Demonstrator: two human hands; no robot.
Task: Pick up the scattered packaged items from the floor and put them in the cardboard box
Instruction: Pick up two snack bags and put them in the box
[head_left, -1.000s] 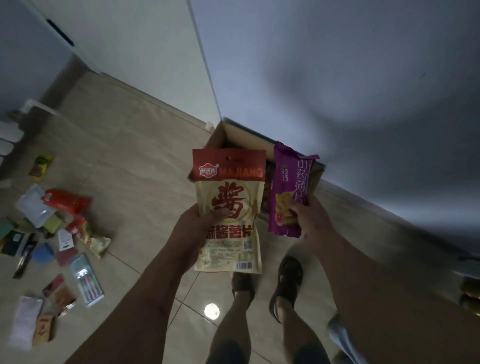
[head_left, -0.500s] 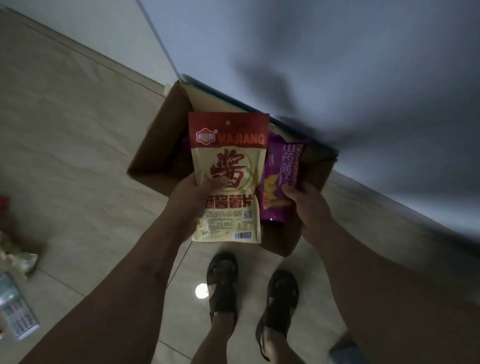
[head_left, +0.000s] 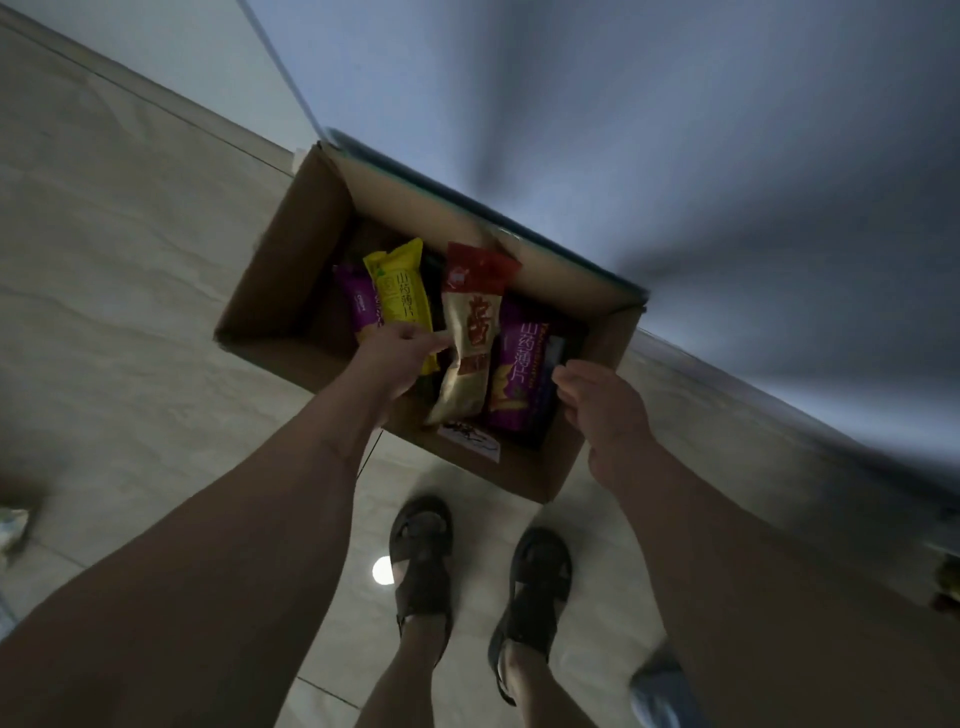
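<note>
An open cardboard box (head_left: 280, 291) stands on the tiled floor against the wall. Over its opening, my left hand (head_left: 400, 353) pinches the left edge of a red-and-cream snack bag (head_left: 470, 338), which hangs tilted into the box. A purple chip packet (head_left: 519, 379) lies inside the box just right of that bag. My right hand (head_left: 597, 400) hovers over the box's right side, fingers loosely curled and holding nothing. A yellow packet (head_left: 402, 291) and another purple packet (head_left: 356, 306) lie further left in the box.
My two sandalled feet (head_left: 421, 551) stand just in front of the box. A white wall (head_left: 675, 156) rises behind it. One loose packet (head_left: 10, 525) shows at the left edge of the floor. A bright light spot (head_left: 383, 570) reflects on the tile.
I have stepped closer and both hands have gone down over the box. My right hand has let go of the purple packet, which now lies inside. The red-and-cream bag has turned edge-on and dropped lower.
</note>
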